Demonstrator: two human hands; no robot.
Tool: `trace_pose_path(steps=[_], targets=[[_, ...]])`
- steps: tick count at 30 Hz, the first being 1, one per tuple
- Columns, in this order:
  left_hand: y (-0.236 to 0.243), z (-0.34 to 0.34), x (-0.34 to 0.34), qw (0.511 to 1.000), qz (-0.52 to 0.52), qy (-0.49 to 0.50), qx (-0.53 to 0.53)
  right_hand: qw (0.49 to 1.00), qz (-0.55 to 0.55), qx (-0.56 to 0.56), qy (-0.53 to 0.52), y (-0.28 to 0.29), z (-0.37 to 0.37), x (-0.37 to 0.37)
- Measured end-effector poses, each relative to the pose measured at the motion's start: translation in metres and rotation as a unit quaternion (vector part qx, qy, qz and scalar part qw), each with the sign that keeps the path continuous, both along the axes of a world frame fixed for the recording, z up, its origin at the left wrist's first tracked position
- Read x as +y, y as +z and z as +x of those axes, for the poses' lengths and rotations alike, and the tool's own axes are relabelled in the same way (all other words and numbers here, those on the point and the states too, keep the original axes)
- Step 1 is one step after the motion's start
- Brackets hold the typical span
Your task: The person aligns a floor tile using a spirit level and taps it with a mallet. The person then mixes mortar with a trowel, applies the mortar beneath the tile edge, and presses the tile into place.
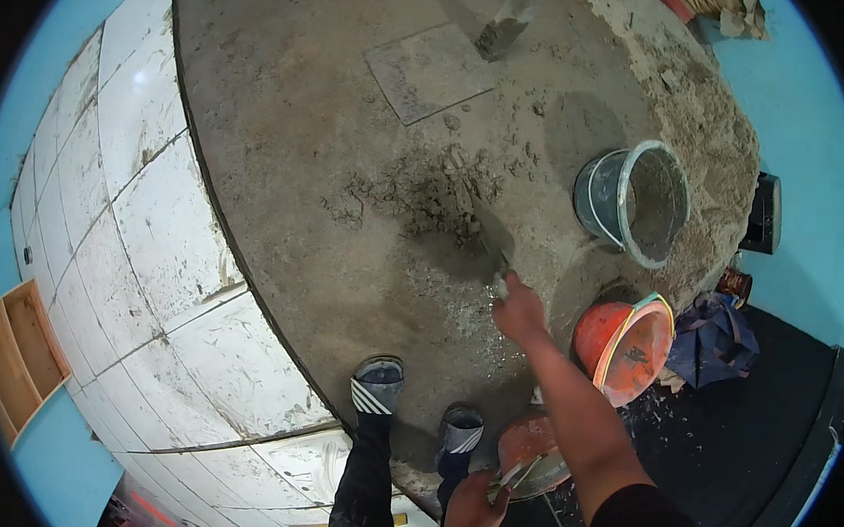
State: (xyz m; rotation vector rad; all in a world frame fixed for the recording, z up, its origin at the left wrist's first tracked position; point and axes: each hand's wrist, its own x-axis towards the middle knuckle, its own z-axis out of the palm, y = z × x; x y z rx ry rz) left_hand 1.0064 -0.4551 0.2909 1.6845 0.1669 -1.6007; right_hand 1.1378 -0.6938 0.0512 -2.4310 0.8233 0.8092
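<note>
My right hand (520, 311) is closed round the handle of a trowel (493, 233). Its grey blade points away from me over a patch of dark, crumbly wet mortar (433, 201) on the rough floor. Low in the picture, beside my right foot, my left hand (475, 511) is closed on the wire handle of a reddish bucket (525, 446). This bucket is tilted, and my right forearm hides part of it.
White tiles (186, 228) cover the floor at left. A grey bucket (586, 202) and an orange-red bucket (603, 340) lie tipped at right, near a sand heap (712, 143) and dark blue bag (712, 339). A square slab (431, 72) lies farther off.
</note>
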Motion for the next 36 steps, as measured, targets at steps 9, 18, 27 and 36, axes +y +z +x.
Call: trace_pose_path(steps=[9,18,27,36], targets=[[-0.007,-0.032,-0.008,0.999,-0.022,0.013,-0.036,0.917,0.089,-0.183,-0.344,-0.109,-0.004,-0.035],[-0.009,-0.046,-0.002,0.999,0.008,0.001,-0.035,0.760,0.444,-0.099,-0.464,-0.046,0.044,0.042],[-0.011,-0.052,0.002,0.999,0.009,0.015,-0.028,0.939,0.064,-0.283,-0.186,0.018,0.019,0.027],[-0.007,-0.042,0.009,1.000,0.011,0.018,-0.005,0.962,-0.092,-0.251,-0.057,0.061,0.051,0.049]])
